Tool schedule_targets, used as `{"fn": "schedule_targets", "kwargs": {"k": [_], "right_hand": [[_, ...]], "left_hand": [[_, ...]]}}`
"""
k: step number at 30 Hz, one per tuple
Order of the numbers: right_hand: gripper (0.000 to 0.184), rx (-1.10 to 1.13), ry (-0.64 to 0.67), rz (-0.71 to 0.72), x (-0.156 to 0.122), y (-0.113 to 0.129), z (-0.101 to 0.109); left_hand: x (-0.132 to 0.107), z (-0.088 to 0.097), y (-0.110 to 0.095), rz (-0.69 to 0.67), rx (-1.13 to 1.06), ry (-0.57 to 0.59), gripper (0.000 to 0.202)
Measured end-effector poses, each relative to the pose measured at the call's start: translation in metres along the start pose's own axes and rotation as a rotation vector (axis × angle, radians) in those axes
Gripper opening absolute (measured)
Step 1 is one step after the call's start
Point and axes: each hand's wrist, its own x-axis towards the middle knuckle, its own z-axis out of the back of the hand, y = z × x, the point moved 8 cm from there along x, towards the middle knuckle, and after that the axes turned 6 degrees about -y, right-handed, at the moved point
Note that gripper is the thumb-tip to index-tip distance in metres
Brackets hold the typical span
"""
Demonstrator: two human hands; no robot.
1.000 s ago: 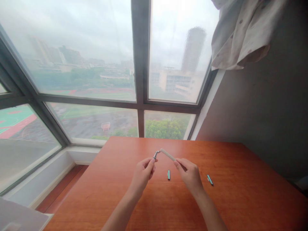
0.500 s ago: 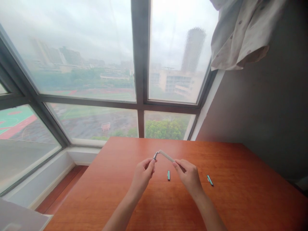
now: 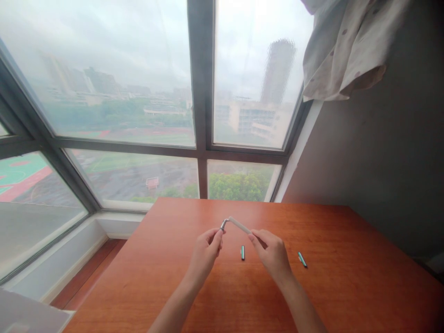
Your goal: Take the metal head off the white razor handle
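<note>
My left hand [image 3: 210, 247] is closed in a pinch on a slim silver handle, like a razor handle [image 3: 224, 224], whose bent neck points up and right. My right hand [image 3: 271, 249] pinches the lower end of a pale, straight stick [image 3: 239, 225]. The stick's far end meets the tip of the silver neck, above the table; whether they are joined I cannot tell. A small teal and black piece, like a razor cartridge [image 3: 243, 252], lies on the table between my hands. A second such cartridge [image 3: 302, 260] lies right of my right hand.
The reddish-brown wooden table [image 3: 145, 277] spreads beneath both hands, its far edge close to the window frame [image 3: 202, 178]. A light buttoned garment [image 3: 347, 55] hangs at the upper right, before a grey wall [image 3: 374, 148].
</note>
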Motion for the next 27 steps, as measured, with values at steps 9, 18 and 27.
{"fn": "schedule_targets", "kwargs": {"k": [9,18,27], "right_hand": [[0.028,-0.03,-0.008,0.012,-0.0001,0.0006,0.0007],[0.024,-0.038,0.002,-0.012,0.0002,-0.004,0.0029],[0.026,0.029,-0.001,-0.01,-0.0007,0.0012,0.0005]], "left_hand": [[0.0002,0.0016,0.0035,-0.008,0.002,-0.007,0.041],[0.0018,0.0023,0.0019,-0.008,0.006,-0.005,0.041],[0.0018,0.0016,0.0006,-0.019,-0.007,-0.011,0.04]]}}
